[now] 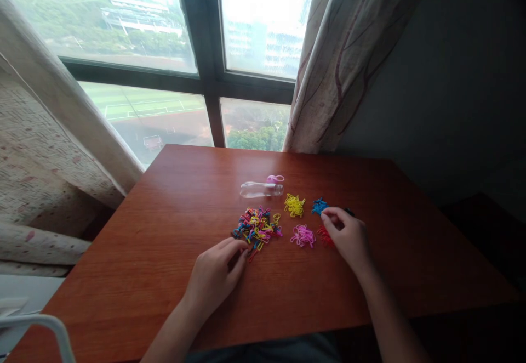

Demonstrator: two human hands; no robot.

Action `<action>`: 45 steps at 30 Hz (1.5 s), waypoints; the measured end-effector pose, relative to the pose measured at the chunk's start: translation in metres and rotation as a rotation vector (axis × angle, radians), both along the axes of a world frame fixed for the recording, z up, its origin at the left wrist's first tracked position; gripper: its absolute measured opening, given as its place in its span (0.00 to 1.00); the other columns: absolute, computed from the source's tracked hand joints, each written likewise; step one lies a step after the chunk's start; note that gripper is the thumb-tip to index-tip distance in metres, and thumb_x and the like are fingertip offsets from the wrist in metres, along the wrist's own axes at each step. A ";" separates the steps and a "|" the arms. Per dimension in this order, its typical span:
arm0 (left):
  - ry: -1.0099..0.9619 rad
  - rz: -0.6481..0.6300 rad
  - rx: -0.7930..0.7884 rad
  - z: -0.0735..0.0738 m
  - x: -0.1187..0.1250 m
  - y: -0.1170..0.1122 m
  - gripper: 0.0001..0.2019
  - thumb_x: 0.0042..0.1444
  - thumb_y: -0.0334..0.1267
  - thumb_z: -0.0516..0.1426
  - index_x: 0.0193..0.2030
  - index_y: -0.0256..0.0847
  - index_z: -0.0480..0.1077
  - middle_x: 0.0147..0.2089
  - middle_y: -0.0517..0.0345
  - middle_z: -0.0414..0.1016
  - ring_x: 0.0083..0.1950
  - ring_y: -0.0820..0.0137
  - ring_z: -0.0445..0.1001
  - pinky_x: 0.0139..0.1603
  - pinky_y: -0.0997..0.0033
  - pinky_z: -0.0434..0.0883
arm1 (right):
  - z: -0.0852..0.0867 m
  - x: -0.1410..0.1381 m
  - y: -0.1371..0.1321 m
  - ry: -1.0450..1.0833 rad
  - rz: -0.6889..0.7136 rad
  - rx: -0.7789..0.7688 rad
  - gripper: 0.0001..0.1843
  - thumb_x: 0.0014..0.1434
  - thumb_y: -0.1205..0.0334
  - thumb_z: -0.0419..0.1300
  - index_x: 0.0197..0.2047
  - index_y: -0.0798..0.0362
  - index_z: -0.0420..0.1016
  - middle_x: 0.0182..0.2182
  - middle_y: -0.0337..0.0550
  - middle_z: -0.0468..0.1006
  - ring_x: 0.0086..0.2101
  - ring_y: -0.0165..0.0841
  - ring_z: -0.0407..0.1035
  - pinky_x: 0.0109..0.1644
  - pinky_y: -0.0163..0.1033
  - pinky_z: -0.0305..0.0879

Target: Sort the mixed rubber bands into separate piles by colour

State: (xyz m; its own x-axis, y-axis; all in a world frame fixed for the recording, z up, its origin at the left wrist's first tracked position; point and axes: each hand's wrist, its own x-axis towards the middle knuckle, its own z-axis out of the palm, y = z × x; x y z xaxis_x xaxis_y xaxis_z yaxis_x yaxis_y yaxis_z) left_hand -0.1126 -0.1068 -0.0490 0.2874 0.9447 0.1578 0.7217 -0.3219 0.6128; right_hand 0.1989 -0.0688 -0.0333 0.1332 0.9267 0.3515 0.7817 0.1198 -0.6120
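Observation:
A mixed heap of small coloured loop-shaped pins (258, 223) lies on the table. My left hand (216, 272) is at its lower left edge, thumb and forefinger pinched; what they hold, if anything, is too small to make out. My right hand (347, 237) is closed in a pinch beside the blue pile (319, 205), and nothing can be made out in its fingertips. It partly covers the red pile (324, 236). Left of it lie the pink pile (303, 235) and the yellow pile (294, 205). Something black (349, 211) shows partly behind my right hand.
Behind the heap, a clear plastic bottle (259, 189) lies on its side, a pink looped cap (274, 179) near its mouth. The wooden table (164, 215) reaches toward the window (209, 83), with curtains (324, 67) either side. A white curved tube (45, 322) stands lower left.

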 end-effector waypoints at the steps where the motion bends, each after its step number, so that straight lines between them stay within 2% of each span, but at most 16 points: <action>1: 0.002 -0.002 -0.003 0.000 0.000 0.000 0.08 0.64 0.38 0.52 0.40 0.45 0.73 0.40 0.58 0.78 0.39 0.68 0.77 0.39 0.71 0.70 | -0.001 0.009 0.008 -0.039 -0.018 -0.004 0.13 0.60 0.53 0.56 0.34 0.52 0.78 0.22 0.38 0.74 0.24 0.31 0.68 0.30 0.34 0.60; 4: 0.003 -0.006 -0.007 0.001 0.000 0.000 0.08 0.64 0.38 0.52 0.40 0.45 0.73 0.40 0.59 0.78 0.39 0.68 0.77 0.39 0.72 0.70 | -0.008 0.028 0.028 -0.170 -0.062 -0.020 0.15 0.59 0.52 0.55 0.34 0.51 0.78 0.22 0.38 0.73 0.23 0.32 0.68 0.30 0.35 0.58; 7: 0.009 0.005 -0.007 0.001 0.000 -0.001 0.08 0.64 0.38 0.52 0.41 0.45 0.73 0.40 0.59 0.78 0.39 0.68 0.77 0.39 0.72 0.69 | -0.012 0.034 0.039 -0.226 -0.068 -0.028 0.15 0.59 0.53 0.54 0.34 0.51 0.79 0.22 0.39 0.74 0.24 0.33 0.69 0.30 0.35 0.57; 13: 0.024 0.000 -0.003 0.002 0.000 -0.002 0.08 0.64 0.38 0.52 0.40 0.45 0.72 0.40 0.59 0.78 0.39 0.68 0.77 0.39 0.72 0.69 | -0.012 0.033 0.040 -0.217 -0.066 -0.027 0.15 0.59 0.54 0.54 0.35 0.51 0.79 0.25 0.41 0.78 0.26 0.34 0.72 0.31 0.35 0.59; 18: 0.018 -0.006 -0.001 0.001 0.001 -0.001 0.08 0.64 0.38 0.52 0.40 0.45 0.72 0.40 0.59 0.78 0.39 0.68 0.77 0.39 0.72 0.69 | -0.004 0.022 0.024 -0.163 -0.063 0.024 0.14 0.60 0.54 0.55 0.35 0.51 0.79 0.25 0.40 0.78 0.26 0.33 0.72 0.32 0.35 0.61; 23: 0.036 -0.005 0.010 0.001 0.001 -0.001 0.08 0.64 0.38 0.52 0.41 0.45 0.72 0.40 0.59 0.79 0.39 0.68 0.77 0.39 0.72 0.69 | 0.000 -0.014 -0.009 -0.054 0.029 0.043 0.12 0.62 0.56 0.55 0.35 0.52 0.78 0.25 0.39 0.77 0.25 0.31 0.70 0.32 0.33 0.63; 28: 0.059 -0.002 0.023 0.001 0.001 -0.001 0.07 0.63 0.38 0.53 0.41 0.45 0.72 0.41 0.59 0.79 0.39 0.68 0.78 0.38 0.72 0.69 | -0.008 -0.053 -0.042 0.053 0.170 -0.014 0.10 0.64 0.61 0.54 0.38 0.51 0.77 0.30 0.40 0.80 0.29 0.32 0.73 0.35 0.33 0.65; 31: 0.075 0.000 0.029 0.000 0.001 -0.001 0.06 0.62 0.37 0.54 0.42 0.46 0.72 0.41 0.59 0.79 0.40 0.67 0.78 0.37 0.72 0.69 | -0.016 -0.070 -0.056 0.088 0.239 -0.042 0.09 0.63 0.64 0.54 0.38 0.50 0.76 0.30 0.40 0.79 0.29 0.32 0.73 0.35 0.33 0.65; 38: 0.067 -0.013 0.021 0.001 0.001 0.000 0.06 0.61 0.36 0.54 0.42 0.45 0.71 0.40 0.59 0.79 0.39 0.68 0.77 0.37 0.72 0.69 | -0.030 -0.089 -0.067 0.082 0.279 -0.108 0.09 0.63 0.66 0.54 0.38 0.50 0.76 0.30 0.39 0.79 0.30 0.32 0.73 0.36 0.34 0.64; 45: 0.021 -0.031 0.021 0.002 -0.001 0.001 0.05 0.61 0.35 0.54 0.41 0.44 0.71 0.37 0.58 0.78 0.36 0.69 0.76 0.36 0.73 0.69 | -0.032 -0.091 -0.071 -0.015 0.281 -0.077 0.10 0.63 0.68 0.53 0.38 0.49 0.76 0.32 0.41 0.80 0.33 0.34 0.73 0.40 0.35 0.64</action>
